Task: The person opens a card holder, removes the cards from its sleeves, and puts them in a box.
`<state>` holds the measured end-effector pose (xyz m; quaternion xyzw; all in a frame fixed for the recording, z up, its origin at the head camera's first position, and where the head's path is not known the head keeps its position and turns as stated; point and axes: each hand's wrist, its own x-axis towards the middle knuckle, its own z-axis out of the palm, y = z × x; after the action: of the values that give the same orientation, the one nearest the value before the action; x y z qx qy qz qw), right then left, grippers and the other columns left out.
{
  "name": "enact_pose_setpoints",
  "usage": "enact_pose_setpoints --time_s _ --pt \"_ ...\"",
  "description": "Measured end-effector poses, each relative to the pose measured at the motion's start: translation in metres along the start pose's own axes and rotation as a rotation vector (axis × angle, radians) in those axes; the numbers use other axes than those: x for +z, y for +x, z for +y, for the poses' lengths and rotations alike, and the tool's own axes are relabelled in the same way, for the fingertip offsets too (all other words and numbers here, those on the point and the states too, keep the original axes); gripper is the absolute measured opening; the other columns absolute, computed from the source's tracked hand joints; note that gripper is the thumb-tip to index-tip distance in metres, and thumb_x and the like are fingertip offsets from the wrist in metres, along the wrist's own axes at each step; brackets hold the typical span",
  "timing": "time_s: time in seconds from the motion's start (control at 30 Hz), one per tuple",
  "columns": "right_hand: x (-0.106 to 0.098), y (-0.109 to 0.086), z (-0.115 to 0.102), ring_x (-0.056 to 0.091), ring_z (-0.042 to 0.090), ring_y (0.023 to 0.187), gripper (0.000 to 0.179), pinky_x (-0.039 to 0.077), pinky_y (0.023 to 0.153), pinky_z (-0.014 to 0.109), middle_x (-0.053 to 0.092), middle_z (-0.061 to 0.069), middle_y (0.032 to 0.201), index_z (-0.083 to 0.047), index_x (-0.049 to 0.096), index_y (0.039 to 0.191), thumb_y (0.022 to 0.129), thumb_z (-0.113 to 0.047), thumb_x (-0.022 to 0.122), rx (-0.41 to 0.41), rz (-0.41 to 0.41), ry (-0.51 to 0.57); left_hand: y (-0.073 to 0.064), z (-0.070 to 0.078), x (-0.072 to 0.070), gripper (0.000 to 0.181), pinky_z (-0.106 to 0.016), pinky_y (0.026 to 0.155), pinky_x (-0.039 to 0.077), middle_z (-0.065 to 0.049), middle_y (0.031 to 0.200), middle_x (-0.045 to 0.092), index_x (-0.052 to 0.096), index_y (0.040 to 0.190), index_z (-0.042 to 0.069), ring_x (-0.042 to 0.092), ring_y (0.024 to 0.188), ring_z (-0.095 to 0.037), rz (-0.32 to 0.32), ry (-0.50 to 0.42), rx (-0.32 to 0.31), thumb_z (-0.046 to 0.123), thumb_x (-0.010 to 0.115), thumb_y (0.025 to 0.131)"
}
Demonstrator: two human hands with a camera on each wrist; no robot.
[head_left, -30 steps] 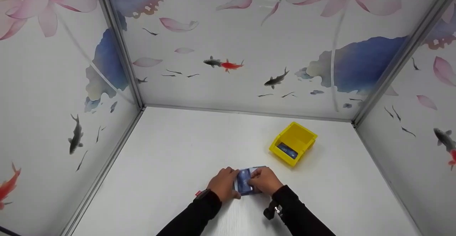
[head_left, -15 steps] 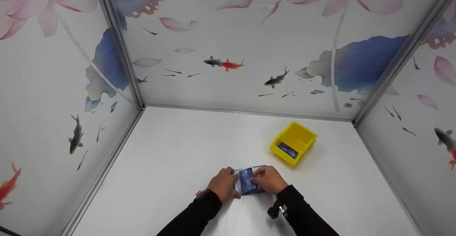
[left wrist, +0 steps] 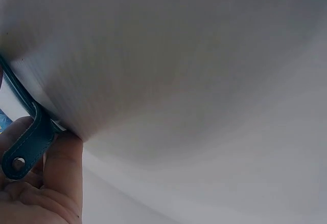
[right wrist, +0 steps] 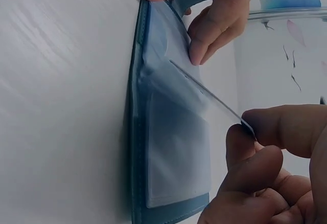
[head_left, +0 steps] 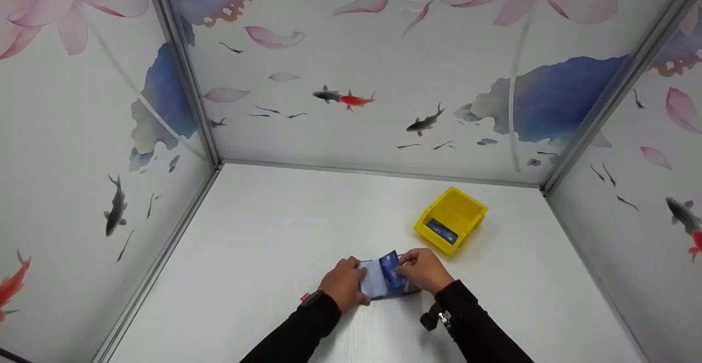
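A teal card holder (right wrist: 137, 132) with clear plastic sleeves lies spread on the white table. My left hand (head_left: 343, 282) grips its left edge, thumb on the near side and fingers on the far side. Beside those fingers a snap strap (left wrist: 31, 144) sticks out in the left wrist view. Between thumb and fingertips, my right hand (head_left: 426, 271) pinches a blue card (head_left: 389, 267) by its right side. The right wrist view shows the card (right wrist: 212, 96) edge-on and slanted, its far end touching or just inside a sleeve; I cannot tell which.
A yellow bin (head_left: 466, 209) stands at the back right of the white table (head_left: 296, 209), with a dark blue card (head_left: 442, 231) in its front part. Printed wall panels close in the left, back and right sides.
My right hand has moved right with the pinched blue card, which now tilts more. More of the pale sleeve shows to its left. My left hand and the bin have stayed put.
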<state>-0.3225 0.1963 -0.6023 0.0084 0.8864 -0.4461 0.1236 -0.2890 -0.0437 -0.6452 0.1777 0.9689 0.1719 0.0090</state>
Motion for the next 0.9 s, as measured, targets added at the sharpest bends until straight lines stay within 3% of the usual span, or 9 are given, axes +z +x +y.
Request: enact_pose_setpoints --time_s 0.17,0.33,0.67,0.9 --pt "-0.012 0.001 -0.006 0.060 0.020 0.084 0.013 0.048 0.072 0.030 0.068 0.005 0.092 -0.007 0.080 0.107 0.099 -0.015 0.084 0.017 0.009 -0.017 -0.003 0.001 -0.004 0.064 -0.039 0.105 0.061 -0.010 0.144 0.069 0.081 0.137 0.010 0.064 0.127 -0.026 0.012 -0.004 0.016 0.037 0.104 0.083" --pt "-0.028 0.005 -0.014 0.061 0.021 0.079 0.013 0.050 0.070 0.029 0.069 0.006 0.089 -0.006 0.081 0.112 0.102 -0.014 0.081 0.024 0.007 -0.024 -0.004 0.001 -0.006 0.065 -0.039 0.104 0.061 -0.011 0.143 0.070 0.080 0.138 0.009 0.064 0.126 -0.026 0.016 -0.017 0.022 0.034 0.104 0.083" --pt "-0.058 0.017 -0.031 0.064 0.022 0.089 0.017 0.056 0.081 0.031 0.074 0.009 0.097 0.000 0.082 0.116 0.103 -0.010 0.078 -0.093 0.052 -0.098 -0.002 -0.003 0.005 0.067 -0.037 0.106 0.062 -0.010 0.146 0.070 0.079 0.141 0.011 0.065 0.131 -0.027 0.038 0.026 0.022 0.038 0.103 0.084" --pt "-0.083 0.027 -0.040 0.069 0.025 0.096 0.024 0.064 0.089 0.034 0.080 0.017 0.111 0.003 0.082 0.123 0.106 -0.013 0.076 -0.084 0.084 -0.153 -0.006 0.003 -0.007 0.067 -0.038 0.109 0.061 -0.012 0.148 0.069 0.079 0.141 0.009 0.064 0.134 -0.028 0.012 -0.015 0.016 0.035 0.103 0.084"
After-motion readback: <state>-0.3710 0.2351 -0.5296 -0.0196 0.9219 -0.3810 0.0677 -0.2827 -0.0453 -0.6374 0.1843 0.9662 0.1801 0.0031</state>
